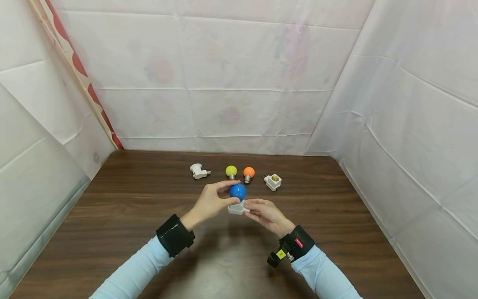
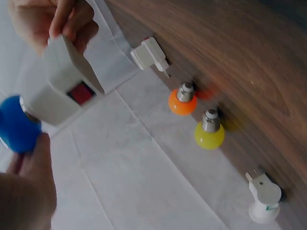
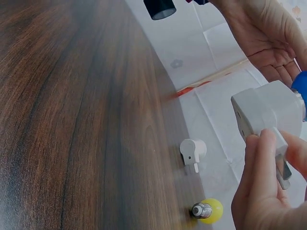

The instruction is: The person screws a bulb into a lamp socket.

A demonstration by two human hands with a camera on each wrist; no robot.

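A round blue light bulb (image 1: 237, 191) sits base-down in a white plastic plug-in socket adapter (image 1: 237, 207), the pair held in the air just above the dark wood-grain table (image 1: 112, 216), near its middle. The bulb's axis runs roughly upright, globe above, socket below. The left hand (image 1: 210, 202) curls its fingers and thumb around the blue globe from the left side; the right hand (image 1: 267, 214) pinches the adapter's body from the right, fingertips closed on it. The left wrist view shows a red patch on the adapter's face. Beyond the blue bulb, farther from the person, lie a yellow bulb (image 1: 231, 171) and an orange bulb (image 1: 248, 173) side by side, with a second white adapter (image 1: 199, 170) to their left and a third (image 1: 273, 181) to their right.
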